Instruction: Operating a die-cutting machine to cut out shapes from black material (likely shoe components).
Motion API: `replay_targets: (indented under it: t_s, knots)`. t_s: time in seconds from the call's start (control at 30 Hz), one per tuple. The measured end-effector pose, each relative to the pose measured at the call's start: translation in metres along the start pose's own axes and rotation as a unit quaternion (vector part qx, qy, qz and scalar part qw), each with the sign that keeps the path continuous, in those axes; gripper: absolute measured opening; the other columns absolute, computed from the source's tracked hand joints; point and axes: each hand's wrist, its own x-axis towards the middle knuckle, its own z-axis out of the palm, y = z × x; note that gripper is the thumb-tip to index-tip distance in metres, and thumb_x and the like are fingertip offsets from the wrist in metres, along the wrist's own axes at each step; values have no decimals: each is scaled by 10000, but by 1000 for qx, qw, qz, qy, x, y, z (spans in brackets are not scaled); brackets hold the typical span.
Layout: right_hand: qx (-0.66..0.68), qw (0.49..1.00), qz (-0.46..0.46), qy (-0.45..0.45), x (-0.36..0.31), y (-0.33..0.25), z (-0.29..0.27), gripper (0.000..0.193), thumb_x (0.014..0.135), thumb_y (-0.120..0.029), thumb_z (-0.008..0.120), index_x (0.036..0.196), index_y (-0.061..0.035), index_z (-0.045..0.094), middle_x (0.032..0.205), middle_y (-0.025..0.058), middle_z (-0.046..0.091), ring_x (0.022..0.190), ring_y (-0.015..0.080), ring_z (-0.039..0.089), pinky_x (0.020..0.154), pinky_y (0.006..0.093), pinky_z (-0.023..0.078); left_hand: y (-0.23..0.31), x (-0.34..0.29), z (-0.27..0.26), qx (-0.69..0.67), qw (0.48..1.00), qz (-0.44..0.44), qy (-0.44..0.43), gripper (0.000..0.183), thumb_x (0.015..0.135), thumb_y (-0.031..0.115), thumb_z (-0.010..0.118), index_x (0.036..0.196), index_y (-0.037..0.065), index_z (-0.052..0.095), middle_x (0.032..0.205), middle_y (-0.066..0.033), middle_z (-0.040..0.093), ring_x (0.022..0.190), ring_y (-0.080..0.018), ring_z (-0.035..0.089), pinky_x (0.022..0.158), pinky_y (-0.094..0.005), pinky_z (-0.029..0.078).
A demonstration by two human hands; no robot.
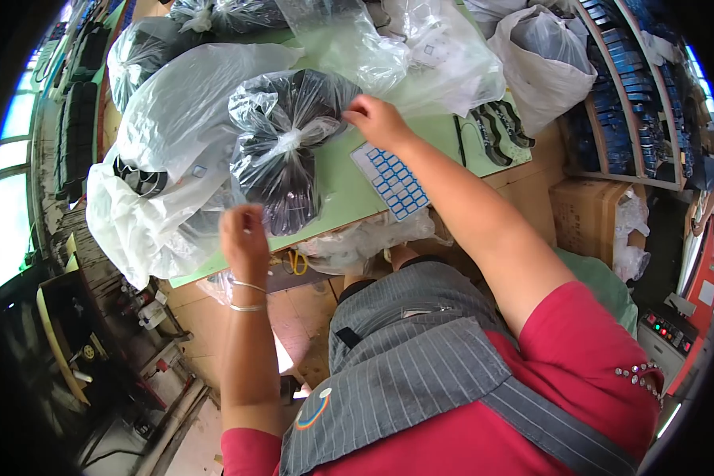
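Observation:
A clear plastic bag (271, 190) full of dark items lies on the green tabletop, its gathered neck knotted on top. My right hand (379, 120) is at the bag's far right edge, with thumb and fingertips pinched together on the plastic. Beside the bag's near left side is my left hand (244, 238), its fingers curled closed; whatever is in them, if anything, is hidden. A sheet of white labels with blue borders (390, 181) lies right of the bag, below my right forearm.
Filled whitish bags (190, 103) crowd the table's left side. Loose clear plastic (440, 59) covers the far part. Black curved parts (492, 135) lie on the right, near a white sack (543, 71). A cardboard box (583, 214) stands beside a rack of blue items (631, 95).

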Motion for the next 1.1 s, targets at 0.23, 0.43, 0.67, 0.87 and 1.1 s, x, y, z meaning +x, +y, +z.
replay_targets:
  t_s: [0.23, 0.43, 0.67, 0.87, 1.1]
  knots:
    - [-64, 993, 89, -48, -106, 79, -3, 197, 819, -143, 648, 988, -41, 655, 921, 161, 665, 849, 326, 640, 748, 388, 500, 42, -79, 164, -361, 838, -329, -242, 294, 860, 154, 676, 1048, -60, 606, 941, -76, 675, 913, -153, 614, 797, -260, 476]
    - [-106, 994, 32, -5, -150, 92, 3, 233, 787, -86, 652, 1014, -36, 647, 1070, 133, 629, 1024, 323, 581, 881, 387, 475, 52, -55, 218, -456, 699, -479, -272, 281, 817, 140, 689, 1048, -5, 618, 965, -55, 660, 852, -157, 583, 779, -255, 443]
    - [-42, 998, -2, -47, -146, 89, -23, 228, 794, -117, 662, 1004, -28, 650, 1066, 133, 649, 1008, 322, 596, 875, 385, 481, 75, -59, 209, -459, 697, -429, -346, 204, 841, 59, 654, 1040, 16, 636, 966, -29, 661, 847, -114, 581, 782, -269, 463]
    - [-13, 995, -1, -102, -146, 62, -51, 202, 805, -170, 663, 953, -33, 665, 935, 140, 676, 831, 327, 644, 740, 387, 515, 78, -58, 198, -434, 750, -314, -388, 209, 880, -22, 596, 1085, 0, 635, 979, -37, 669, 875, -105, 603, 807, -258, 492]
    - [-13, 995, 33, -95, -151, 60, -49, 120, 838, -144, 613, 889, -53, 673, 869, 143, 666, 782, 341, 638, 675, 402, 503, 82, -52, 190, -338, 815, -229, -412, 154, 847, -15, 628, 999, -1, 651, 856, -27, 656, 763, -90, 563, 700, -253, 475]
